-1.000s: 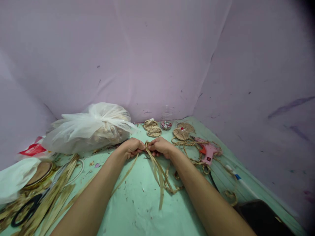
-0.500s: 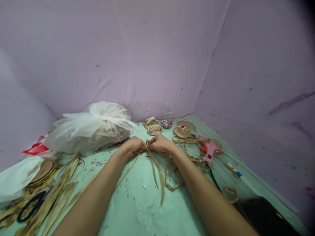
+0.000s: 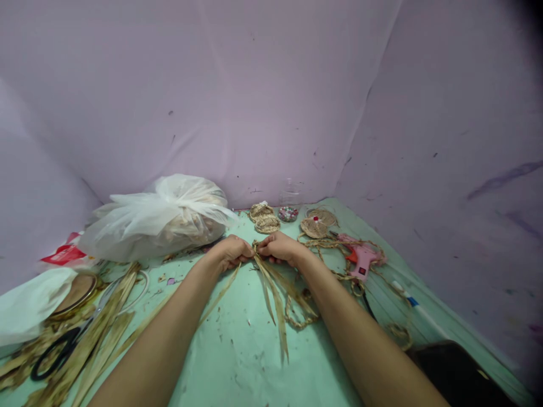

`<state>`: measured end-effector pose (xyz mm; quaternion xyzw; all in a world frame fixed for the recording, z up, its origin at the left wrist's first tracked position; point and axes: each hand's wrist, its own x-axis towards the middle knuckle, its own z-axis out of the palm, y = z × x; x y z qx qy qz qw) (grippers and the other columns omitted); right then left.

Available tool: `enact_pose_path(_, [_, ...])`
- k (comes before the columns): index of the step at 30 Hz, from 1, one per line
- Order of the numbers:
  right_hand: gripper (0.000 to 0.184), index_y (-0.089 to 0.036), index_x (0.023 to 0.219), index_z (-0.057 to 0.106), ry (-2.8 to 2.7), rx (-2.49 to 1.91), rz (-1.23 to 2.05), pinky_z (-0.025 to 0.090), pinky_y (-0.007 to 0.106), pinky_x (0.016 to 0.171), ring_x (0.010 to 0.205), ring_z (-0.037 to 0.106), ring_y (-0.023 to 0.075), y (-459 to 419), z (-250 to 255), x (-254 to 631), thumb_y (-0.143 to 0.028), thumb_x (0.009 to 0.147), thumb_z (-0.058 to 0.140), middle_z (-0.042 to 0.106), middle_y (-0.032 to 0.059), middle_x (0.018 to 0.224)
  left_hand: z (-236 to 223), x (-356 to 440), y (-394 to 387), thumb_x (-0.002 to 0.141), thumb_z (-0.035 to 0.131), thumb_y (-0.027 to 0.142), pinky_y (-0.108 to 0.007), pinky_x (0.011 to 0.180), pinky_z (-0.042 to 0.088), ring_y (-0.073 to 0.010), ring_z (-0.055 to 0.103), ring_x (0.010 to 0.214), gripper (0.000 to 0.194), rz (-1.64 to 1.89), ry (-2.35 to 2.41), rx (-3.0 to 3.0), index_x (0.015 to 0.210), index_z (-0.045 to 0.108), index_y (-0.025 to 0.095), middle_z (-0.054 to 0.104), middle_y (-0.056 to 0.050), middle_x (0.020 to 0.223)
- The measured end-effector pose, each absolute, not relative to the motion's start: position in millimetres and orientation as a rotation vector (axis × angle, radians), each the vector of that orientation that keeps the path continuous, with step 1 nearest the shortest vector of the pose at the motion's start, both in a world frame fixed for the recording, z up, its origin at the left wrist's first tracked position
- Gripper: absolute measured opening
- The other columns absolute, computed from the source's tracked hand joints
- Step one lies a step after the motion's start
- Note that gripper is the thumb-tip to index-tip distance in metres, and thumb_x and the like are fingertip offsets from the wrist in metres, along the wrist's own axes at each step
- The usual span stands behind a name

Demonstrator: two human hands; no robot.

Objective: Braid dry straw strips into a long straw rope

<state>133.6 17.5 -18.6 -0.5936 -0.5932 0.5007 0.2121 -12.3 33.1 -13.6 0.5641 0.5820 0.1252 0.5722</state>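
Note:
My left hand [image 3: 233,251] and my right hand [image 3: 279,247] meet over the middle of the table, fingers pinched close together. Between them is the upper end of a braid of dried plant fibre [image 3: 255,246], gripped from both sides. Loose flat fibre strips [image 3: 275,305] fan down from it toward me, and one thin strip [image 3: 223,294] trails from beneath my left hand. A finished length of braided cord [image 3: 299,324] lies beside my right forearm. The fingertips partly hide the knotted part.
Scissors [image 3: 63,345] lie among dried strips [image 3: 99,333] at left, near a tied white plastic bag [image 3: 182,198]. Woven coasters [image 3: 266,219], a bead jar [image 3: 288,212], a flower-shaped woven piece [image 3: 316,225], a pink glue gun [image 3: 362,257] and a black phone [image 3: 462,373] stand behind and right.
More strips hang visibly below the fingers now, with one swung out to the right toward my right forearm. Both hands remain pinched in nearly the same place.

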Motion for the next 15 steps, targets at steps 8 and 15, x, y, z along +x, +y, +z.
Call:
enact_pose_path(8, [0.004, -0.012, 0.06, 0.056, -1.748, -1.616, 1.383, 0.023, 0.017, 0.036, 0.035, 0.026, 0.0034, 15.5, -14.2, 137.5, -0.014, 0.062, 0.053, 0.036, -0.0074, 0.039, -16.1, -15.1, 34.9, 0.056, 0.056, 0.02, -0.019, 0.032, 0.007, -0.0031, 0.015, 0.029, 0.016, 0.285, 1.347, 1.338, 0.051, 0.041, 0.016, 0.03, 0.007, 0.036])
enact_pose_path(15, [0.013, -0.013, 0.057, 0.055, -1.812, -1.714, 1.238, 0.026, 0.018, 0.039, 0.04, 0.031, 0.0057, 20.8, -17.4, 148.0, -0.025, 0.063, 0.057, 0.04, -0.0049, 0.043, -14.6, -13.9, 33.1, 0.055, 0.059, 0.024, -0.019, 0.033, 0.007, -0.0026, 0.015, 0.03, 0.021, 0.28, 1.37, 1.36, 0.049, 0.04, 0.016, 0.029, 0.007, 0.036])
